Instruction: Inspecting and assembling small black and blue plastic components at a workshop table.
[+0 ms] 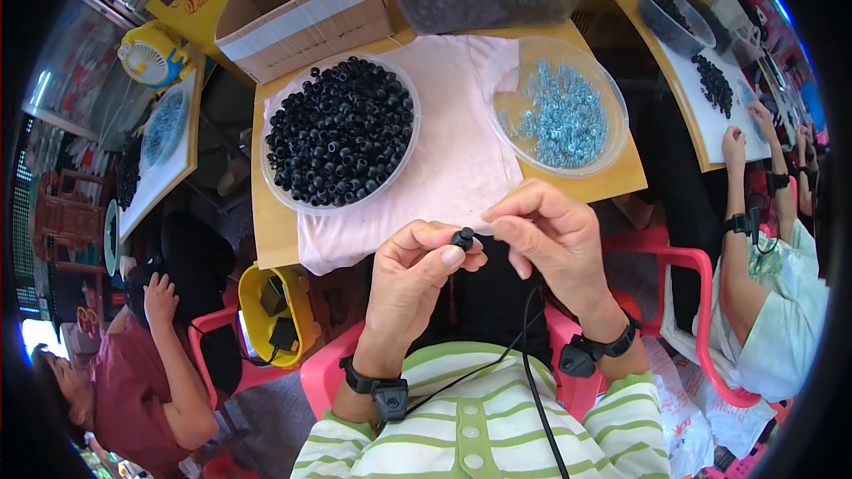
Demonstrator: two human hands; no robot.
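My left hand (417, 268) pinches a small black plastic cord stopper (462, 238) between thumb and fingers, above my lap just off the table's near edge. Close beside it on the right is my right hand (552, 235), thumb and index finger brought together; what they hold, if anything, is too small to make out. Beyond my left hand, a clear round tub holds a heap of black hollow plastic barrels (342, 133). Farther right, small silvery-blue metal springs (568, 115) lie in a shallow clear round tray (619, 98).
A pink cloth (453, 142) covers part of the wooden table (612, 179). At its back stand a cardboard box (306, 22) and a clear bin (488, 4) of dark pieces. A yellow bucket (306, 324) is at my left. People sit at tables on both sides.
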